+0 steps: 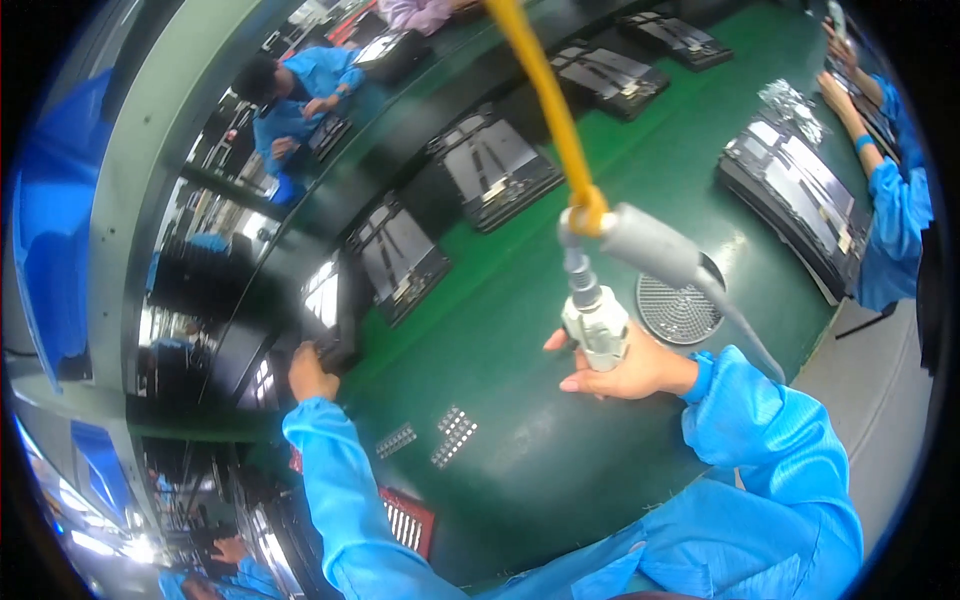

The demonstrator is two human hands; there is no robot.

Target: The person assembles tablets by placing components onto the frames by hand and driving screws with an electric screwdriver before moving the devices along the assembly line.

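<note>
My right hand [640, 365] is wrapped around a pale powered screwdriver [598, 325], with its tip hidden below. From its top a metal fitting runs up to a yellow strap [555, 110] and a grey sleeve [655, 245] with a cable. Off to the left, my left hand [313, 375] is closed at the near edge of a black tray-like unit [322, 300] with a bright, shiny panel. Its fingertips are partly hidden, but they appear to grip that edge. Beside this unit lies a flat electronic assembly [398, 258] in a black tray.
Similar assemblies [497, 165] line the far side of the green bench [540, 480]. A round slotted grey dish [680, 305] stands past my right hand. Small parts strips [455, 437] and a red tray [408, 520] lie nearer. Another stack [795, 190] stands by a co-worker's blue sleeve [895, 230].
</note>
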